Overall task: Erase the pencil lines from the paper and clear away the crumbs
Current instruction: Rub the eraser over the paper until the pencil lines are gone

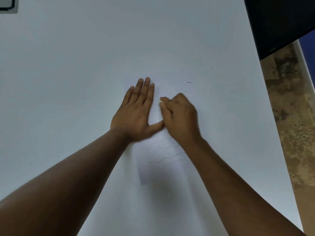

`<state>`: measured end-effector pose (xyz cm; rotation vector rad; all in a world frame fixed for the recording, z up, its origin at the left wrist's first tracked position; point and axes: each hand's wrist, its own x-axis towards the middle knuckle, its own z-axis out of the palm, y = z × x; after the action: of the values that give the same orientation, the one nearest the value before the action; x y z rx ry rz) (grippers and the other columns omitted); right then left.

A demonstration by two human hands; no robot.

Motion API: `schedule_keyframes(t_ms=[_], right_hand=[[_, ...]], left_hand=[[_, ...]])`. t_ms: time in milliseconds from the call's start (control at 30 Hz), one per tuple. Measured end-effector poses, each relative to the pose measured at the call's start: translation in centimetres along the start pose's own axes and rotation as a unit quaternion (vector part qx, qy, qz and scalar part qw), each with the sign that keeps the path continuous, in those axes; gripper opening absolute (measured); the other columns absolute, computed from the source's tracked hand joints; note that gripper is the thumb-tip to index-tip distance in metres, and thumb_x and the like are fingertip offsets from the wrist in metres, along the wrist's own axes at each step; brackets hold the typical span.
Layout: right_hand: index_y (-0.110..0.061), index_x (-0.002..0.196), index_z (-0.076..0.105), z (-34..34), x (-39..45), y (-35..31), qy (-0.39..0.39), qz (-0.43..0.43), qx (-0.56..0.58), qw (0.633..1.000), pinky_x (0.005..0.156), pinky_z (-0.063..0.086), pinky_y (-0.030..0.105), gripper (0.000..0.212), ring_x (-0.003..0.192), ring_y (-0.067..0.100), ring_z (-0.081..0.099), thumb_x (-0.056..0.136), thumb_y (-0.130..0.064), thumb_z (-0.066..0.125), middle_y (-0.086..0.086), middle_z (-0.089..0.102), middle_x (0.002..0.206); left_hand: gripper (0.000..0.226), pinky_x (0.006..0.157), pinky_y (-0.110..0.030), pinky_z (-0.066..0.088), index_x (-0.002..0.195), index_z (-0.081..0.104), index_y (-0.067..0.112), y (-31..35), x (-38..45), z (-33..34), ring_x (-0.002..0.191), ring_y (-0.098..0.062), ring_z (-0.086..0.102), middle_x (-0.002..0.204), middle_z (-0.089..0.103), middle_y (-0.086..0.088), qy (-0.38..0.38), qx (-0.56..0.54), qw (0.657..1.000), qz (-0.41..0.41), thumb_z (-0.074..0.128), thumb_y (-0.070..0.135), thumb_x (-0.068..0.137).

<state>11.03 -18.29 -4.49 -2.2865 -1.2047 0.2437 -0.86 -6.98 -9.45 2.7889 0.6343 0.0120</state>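
A white sheet of paper (154, 169) lies on the white table (68, 82), its near half crossed by several wavy pencil lines (166, 153). My left hand (136, 113) presses flat on the sheet's left side, fingers spread. My right hand (179, 116) is closed around a small white eraser (160, 101), of which only a tip shows between the fingertips, against the paper's far half. A dark eraser crumb (188, 82) lies on the table beyond my right hand. The paper's right edge is hidden under my right forearm.
The table's right edge (279, 133) runs diagonally, with a mottled brown floor (296, 133) beyond it. A dark object (281, 23) overhangs the top right corner. A grey framed item (8, 5) sits at the top left.
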Motion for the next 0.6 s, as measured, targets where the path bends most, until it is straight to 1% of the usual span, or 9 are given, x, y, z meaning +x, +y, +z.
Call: schedule_keyframes(t_ms=[100,167,200,267,333,400,467,533,600], right_hand=[[-0.005,0.103,0.072,1.1,0.1,-1.1,-0.023,-0.037,-0.010,0.999,0.065,0.049,0.038,0.026,0.073,0.024,0.053,0.100,-0.023,0.052,0.010,0.054,0.082],[-0.005,0.101,0.070,0.8,0.7,0.3,-0.017,-0.013,-0.043,0.999,0.069,0.046,0.038,0.031,0.075,0.023,0.052,0.101,-0.027,0.048,0.009,0.052,0.083],[-0.007,0.101,0.069,0.3,1.1,1.3,-0.008,0.008,-0.067,0.998,0.069,0.044,0.035,0.032,0.076,0.023,0.051,0.101,-0.029,0.046,0.008,0.051,0.084],[-0.011,0.104,0.071,-0.7,1.5,3.1,0.020,0.036,-0.082,0.996,0.066,0.041,0.030,0.029,0.075,0.024,0.053,0.101,-0.029,0.048,0.007,0.049,0.083],[-0.016,0.106,0.074,-1.3,1.6,4.1,0.029,0.054,-0.050,0.997,0.064,0.040,0.027,0.026,0.072,0.022,0.054,0.100,-0.029,0.052,0.005,0.049,0.080],[-0.021,0.103,0.074,-1.3,1.6,4.6,0.028,0.072,-0.005,0.997,0.067,0.045,0.028,0.023,0.071,0.019,0.055,0.099,-0.030,0.054,0.004,0.053,0.079],[-0.026,0.105,0.074,-1.4,1.6,4.9,0.040,0.110,0.069,0.991,0.076,0.049,0.025,0.020,0.077,0.015,0.060,0.097,-0.033,0.057,0.002,0.060,0.083],[-0.028,0.107,0.074,-1.6,1.6,5.1,0.041,0.139,0.134,0.980,0.085,0.049,0.020,0.020,0.087,0.009,0.064,0.096,-0.033,0.058,-0.002,0.066,0.091],[-0.026,0.108,0.074,-1.9,1.5,5.3,0.028,0.157,0.182,0.970,0.093,0.049,0.022,0.020,0.097,0.005,0.065,0.096,-0.030,0.059,-0.005,0.070,0.100]], left_hand=[[0.109,0.130,-0.044,-0.003,0.163,-0.005,0.005,0.0,0.0,0.0,0.160,-0.025,-0.012,0.173,-0.009,-0.012,-0.012,0.004,1.000,-0.007,0.019,0.083,0.090],[0.110,0.130,-0.044,-0.004,0.164,-0.004,0.004,0.1,0.1,0.0,0.160,-0.024,-0.013,0.173,-0.009,-0.012,-0.012,0.003,1.000,-0.013,0.018,0.084,0.091],[0.110,0.130,-0.044,-0.005,0.164,-0.004,0.004,0.1,0.1,0.0,0.160,-0.023,-0.013,0.173,-0.009,-0.011,-0.010,0.000,1.000,-0.016,0.019,0.084,0.091],[0.109,0.130,-0.043,-0.006,0.164,-0.006,0.006,0.2,0.1,0.0,0.159,-0.022,-0.015,0.173,-0.010,-0.009,-0.007,-0.006,1.000,-0.019,0.022,0.083,0.093],[0.108,0.130,-0.042,-0.007,0.164,-0.006,0.007,0.2,0.1,0.0,0.159,-0.021,-0.017,0.173,-0.011,-0.008,-0.006,-0.011,1.000,-0.017,0.023,0.083,0.093],[0.108,0.130,-0.042,-0.007,0.164,-0.006,0.007,0.1,0.1,0.0,0.159,-0.021,-0.017,0.173,-0.011,-0.008,-0.005,-0.014,1.000,-0.016,0.024,0.082,0.094],[0.107,0.129,-0.041,-0.009,0.164,-0.007,0.007,0.2,0.1,-0.1,0.159,-0.021,-0.018,0.173,-0.011,-0.008,-0.009,-0.020,1.000,-0.016,0.023,0.081,0.094],[0.102,0.129,-0.039,-0.008,0.164,-0.007,0.007,0.2,-0.1,-0.5,0.159,-0.020,-0.016,0.173,-0.009,-0.007,-0.008,-0.035,0.999,-0.013,0.023,0.078,0.096],[0.095,0.129,-0.034,-0.008,0.164,-0.002,0.007,0.1,-0.2,-0.8,0.160,-0.020,-0.009,0.174,-0.001,-0.007,0.006,-0.083,0.996,-0.017,0.027,0.070,0.099]])
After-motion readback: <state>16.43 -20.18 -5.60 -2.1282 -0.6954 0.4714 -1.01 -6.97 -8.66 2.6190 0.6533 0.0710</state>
